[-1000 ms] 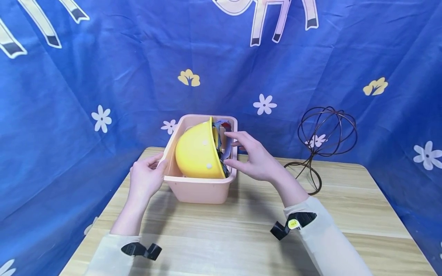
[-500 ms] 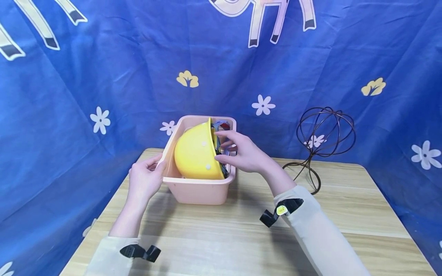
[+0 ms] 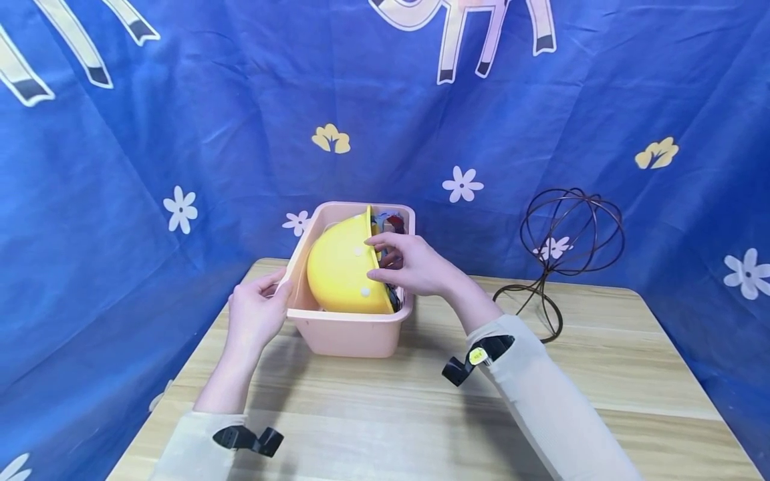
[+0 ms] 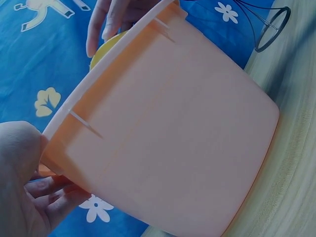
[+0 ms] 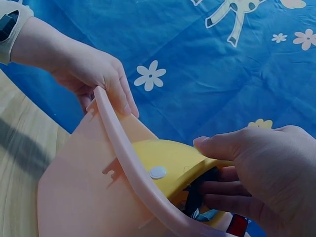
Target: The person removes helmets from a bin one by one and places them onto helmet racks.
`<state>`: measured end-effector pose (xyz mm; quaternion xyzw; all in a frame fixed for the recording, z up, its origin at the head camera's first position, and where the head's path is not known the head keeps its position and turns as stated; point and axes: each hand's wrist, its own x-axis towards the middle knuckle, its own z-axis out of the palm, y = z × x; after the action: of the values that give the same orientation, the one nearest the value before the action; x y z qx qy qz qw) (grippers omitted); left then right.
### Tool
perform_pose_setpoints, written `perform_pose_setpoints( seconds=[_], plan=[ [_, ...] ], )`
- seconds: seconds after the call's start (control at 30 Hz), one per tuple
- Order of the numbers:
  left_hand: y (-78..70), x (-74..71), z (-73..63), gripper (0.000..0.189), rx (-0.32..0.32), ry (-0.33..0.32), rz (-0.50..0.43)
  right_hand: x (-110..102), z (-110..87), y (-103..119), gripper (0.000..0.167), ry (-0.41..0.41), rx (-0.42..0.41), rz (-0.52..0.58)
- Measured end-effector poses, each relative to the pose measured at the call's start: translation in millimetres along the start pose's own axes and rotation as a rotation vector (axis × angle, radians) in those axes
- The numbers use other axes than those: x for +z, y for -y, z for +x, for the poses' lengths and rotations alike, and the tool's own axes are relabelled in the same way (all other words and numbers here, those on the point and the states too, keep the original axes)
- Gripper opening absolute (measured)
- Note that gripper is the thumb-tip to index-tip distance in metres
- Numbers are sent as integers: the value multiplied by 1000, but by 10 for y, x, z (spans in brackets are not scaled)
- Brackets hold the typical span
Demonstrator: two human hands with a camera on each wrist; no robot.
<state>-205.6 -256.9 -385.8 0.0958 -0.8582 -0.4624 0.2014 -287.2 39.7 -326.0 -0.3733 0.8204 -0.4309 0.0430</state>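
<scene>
A pink plastic bin (image 3: 349,335) stands on the table, and my left hand (image 3: 259,308) grips its left rim near the front corner. Inside it a yellow hard hat (image 3: 338,268) lies on its side, its opening facing right. My right hand (image 3: 416,264) is at the hat's brim. In the right wrist view the thumb is over the yellow shell (image 5: 168,152) and the other fingers reach inside by a black strap (image 5: 195,201). The left wrist view mostly holds the bin's outer wall (image 4: 173,123). The bin's floor is hidden.
Right of the hat, blue and dark red items (image 3: 394,222) fill the bin's side, partly covered. A brown wire stand (image 3: 544,267) with a round cage top stands at the table's back right. The wooden table (image 3: 373,414) meets a blue patterned cloth (image 3: 240,147) behind.
My right hand has moved left from the bin's right side onto the hard hat's brim, its fingers closing in. The left hand keeps its hold on the bin's rim.
</scene>
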Motion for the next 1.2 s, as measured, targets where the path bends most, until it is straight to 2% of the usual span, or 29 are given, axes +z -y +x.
perform_pose_setpoints(
  seconds=[0.3, 0.57, 0.73, 0.97, 1.2],
  plan=[
    [-2, -2, 4, 37, 3, 0, -6, 37, 84, -7, 53, 4, 16, -57],
    [2, -11, 2, 38, -15, 8, -4, 107, 154, -29, 55, 53, 12, -98],
    [-3, 11, 12, 38, -17, 3, 0, 126, 171, -35, 56, 25, 16, -88],
    [15, 28, 28, 35, 6, -23, -15, 168, 173, -33, 57, -14, 53, -17],
    [25, 42, 16, 35, -1, -35, -25, 149, 182, 41, 67, 39, 72, -52]
  ],
)
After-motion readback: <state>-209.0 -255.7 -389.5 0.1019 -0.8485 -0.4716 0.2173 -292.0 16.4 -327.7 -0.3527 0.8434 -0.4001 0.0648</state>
